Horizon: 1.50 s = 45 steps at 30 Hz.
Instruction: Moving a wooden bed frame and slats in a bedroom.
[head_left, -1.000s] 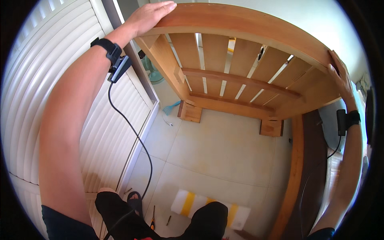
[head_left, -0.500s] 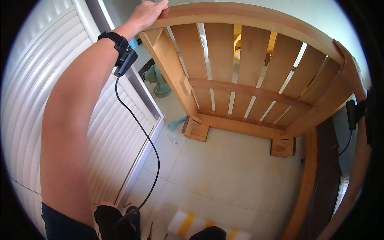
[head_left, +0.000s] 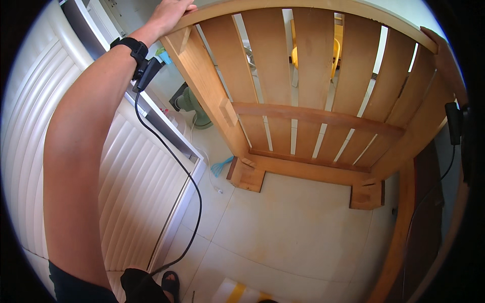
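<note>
A large slatted wooden frame [head_left: 316,55] stands tilted on its side before me, its blocky feet [head_left: 247,178] on the tiles. My left hand [head_left: 171,15] grips its top left corner, the fingers curled over the rail and partly out of sight. At the top right corner, my right hand [head_left: 445,63] holds the other end of the frame; it is dark and its fingers are only partly visible. A strap with a black device and a cable is on each wrist.
White louvered doors [head_left: 136,187] line the left side. Behind the frame stand a green fan [head_left: 194,108] and a yellow object [head_left: 294,58]. A blue whisk-like item [head_left: 220,166] lies by the left foot. A wooden beam [head_left: 396,242] runs along the right; a yellow-striped white bundle [head_left: 232,292] lies near me.
The slatted frame has swung to a different tilt, its top rail now showing narrower and its slats larger. Both hands have stayed on its corners. My view has shifted slightly.
</note>
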### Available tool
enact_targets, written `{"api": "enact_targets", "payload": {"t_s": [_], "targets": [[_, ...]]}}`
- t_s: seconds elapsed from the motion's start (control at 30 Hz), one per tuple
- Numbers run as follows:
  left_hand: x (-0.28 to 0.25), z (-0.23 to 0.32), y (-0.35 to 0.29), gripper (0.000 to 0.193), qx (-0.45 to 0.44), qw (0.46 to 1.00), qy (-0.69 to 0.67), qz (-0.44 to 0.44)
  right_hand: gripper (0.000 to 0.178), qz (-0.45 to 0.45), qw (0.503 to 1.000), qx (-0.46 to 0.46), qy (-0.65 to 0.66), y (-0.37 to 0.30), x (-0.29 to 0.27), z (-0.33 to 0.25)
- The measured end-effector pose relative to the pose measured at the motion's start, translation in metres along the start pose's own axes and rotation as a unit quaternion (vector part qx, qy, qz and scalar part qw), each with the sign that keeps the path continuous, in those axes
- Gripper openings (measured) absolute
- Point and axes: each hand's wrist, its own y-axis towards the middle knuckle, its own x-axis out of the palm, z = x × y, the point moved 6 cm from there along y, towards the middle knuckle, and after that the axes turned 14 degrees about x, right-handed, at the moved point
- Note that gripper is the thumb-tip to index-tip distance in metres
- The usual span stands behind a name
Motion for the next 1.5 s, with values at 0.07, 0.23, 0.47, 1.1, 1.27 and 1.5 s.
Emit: {"api": "enact_targets", "payload": {"t_s": [0.07,0.23,0.47,1.1,1.27,1.5], "targets": [[-0.004,0.0,-0.001,0.076,-0.004,1.0,-0.008,0.0,0.063,0.009,1.0,-0.005,0.006,0.005,0.01,-0.001],[-0.003,-0.007,0.01,0.075,0.003,0.999,-0.042,0.019,0.061,0.053,0.997,-0.046,0.024,0.025,0.014,-0.001],[0.011,0.022,0.015,0.068,0.019,1.0,0.015,0.019,0.056,-0.014,0.994,0.085,-0.066,0.003,-0.029,-0.037],[0.054,-0.006,0.039,0.05,0.069,0.992,0.007,-0.103,0.049,0.001,0.999,0.005,-0.049,-0.001,-0.032,-0.073],[0.038,0.015,0.051,0.052,0.098,0.982,0.053,-0.153,0.056,-0.058,0.996,0.039,-0.063,0.014,-0.037,-0.087],[0.034,0.025,0.063,0.059,0.128,0.971,0.068,-0.19,0.066,-0.16,0.977,0.097,-0.101,0.036,-0.048,-0.095]]}}
